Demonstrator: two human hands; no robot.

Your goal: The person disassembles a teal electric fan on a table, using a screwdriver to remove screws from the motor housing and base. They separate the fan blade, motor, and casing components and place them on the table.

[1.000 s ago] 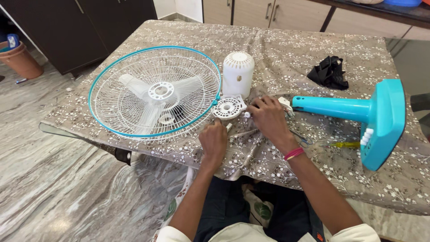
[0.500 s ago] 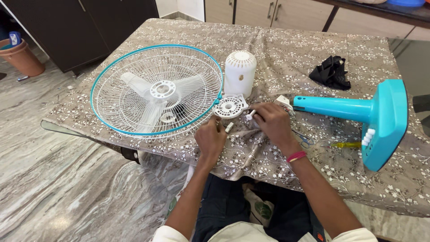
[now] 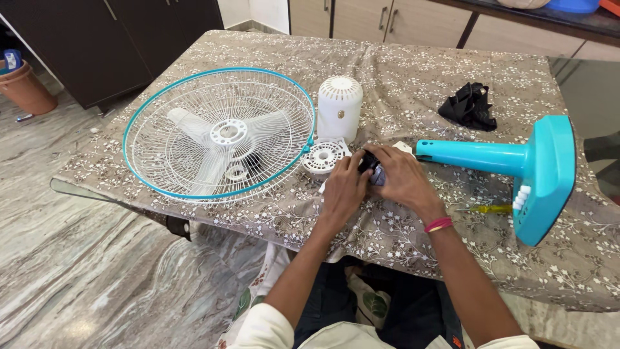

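a small dark, partly metallic part (image 3: 371,169) is clasped between the left hand (image 3: 344,187) and the right hand (image 3: 402,178), both curled around it, just above the grey floral tablecloth (image 3: 413,84). a white round perforated plastic disc (image 3: 323,157) is seen just beside the left hand, with a white domed cylindrical cover (image 3: 340,106) behind it. a turquoise-rimmed white wire fan guard (image 3: 218,132) and a turquoise fan stand (image 3: 516,169) are laid to either side.
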